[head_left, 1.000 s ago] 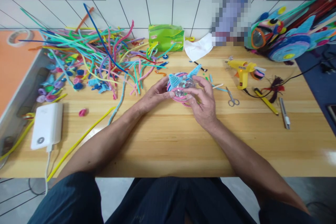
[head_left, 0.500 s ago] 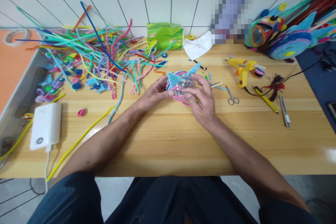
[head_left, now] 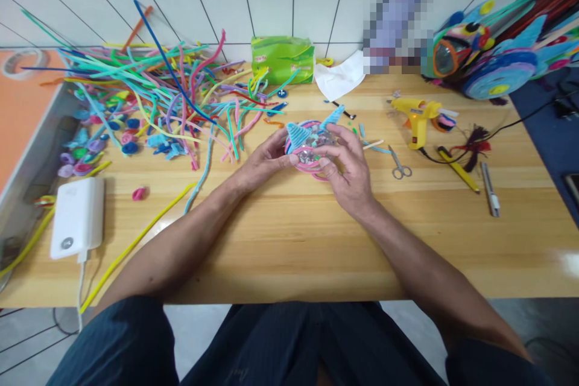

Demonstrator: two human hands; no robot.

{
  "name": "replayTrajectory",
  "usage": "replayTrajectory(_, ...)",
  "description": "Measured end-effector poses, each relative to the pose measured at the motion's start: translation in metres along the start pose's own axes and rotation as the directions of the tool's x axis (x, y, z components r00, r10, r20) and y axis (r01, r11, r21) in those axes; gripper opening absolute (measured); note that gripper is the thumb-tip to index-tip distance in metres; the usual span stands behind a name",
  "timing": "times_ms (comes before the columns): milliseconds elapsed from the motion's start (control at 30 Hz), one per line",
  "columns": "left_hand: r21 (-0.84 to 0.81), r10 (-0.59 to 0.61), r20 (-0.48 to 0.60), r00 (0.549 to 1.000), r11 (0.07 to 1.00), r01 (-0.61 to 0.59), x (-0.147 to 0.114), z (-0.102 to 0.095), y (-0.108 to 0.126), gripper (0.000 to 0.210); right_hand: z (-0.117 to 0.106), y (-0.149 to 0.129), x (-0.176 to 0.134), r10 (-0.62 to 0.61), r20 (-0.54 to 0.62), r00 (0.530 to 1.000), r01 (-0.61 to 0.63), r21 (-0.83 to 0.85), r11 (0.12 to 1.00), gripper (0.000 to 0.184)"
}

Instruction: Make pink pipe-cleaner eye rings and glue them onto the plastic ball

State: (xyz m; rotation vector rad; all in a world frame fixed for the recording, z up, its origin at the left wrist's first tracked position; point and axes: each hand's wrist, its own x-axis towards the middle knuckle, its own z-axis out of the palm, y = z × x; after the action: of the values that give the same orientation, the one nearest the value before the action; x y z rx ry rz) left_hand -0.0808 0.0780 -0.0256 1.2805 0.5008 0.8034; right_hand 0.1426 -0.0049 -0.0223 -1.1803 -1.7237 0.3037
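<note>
Between my hands, over the middle of the table, is a round pipe-cleaner craft with pink and purple edges, a clear, glittery centre and two blue pointed ears. My left hand grips its left side, thumb on the front edge. On the right side, my right hand holds it with thumb and fingers bent over the front. The back and underside of the craft are hidden. Just to the right lie a thin white stick and small scissors.
Loose pipe cleaners heap at the back left. A green tissue pack stands against the wall. A yellow glue gun, a yellow pen-like tool and a utility knife lie right. A white power bank sits at left.
Both hands keep hold of the craft in nearly the same place. The whole view has shifted very slightly; nothing was let go or taken up.
</note>
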Motion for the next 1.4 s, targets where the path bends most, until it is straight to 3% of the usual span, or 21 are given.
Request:
replayTrajectory(200,-0.022,0.007,0.020,1.000,1.000,-0.006,0.0009,-0.0002,-0.0019,0.066,-0.0011,-0.0004,0.0011,0.030,0.023,0.999,-0.030,0.000,1.000,0.033)
replayTrajectory(1400,0.003,0.022,0.031,0.999,1.000,-0.022,0.0028,-0.0026,-0.0054,0.074,-0.0057,0.0031,0.0005,-0.037,0.017,0.999,0.038,-0.019,0.999,0.027)
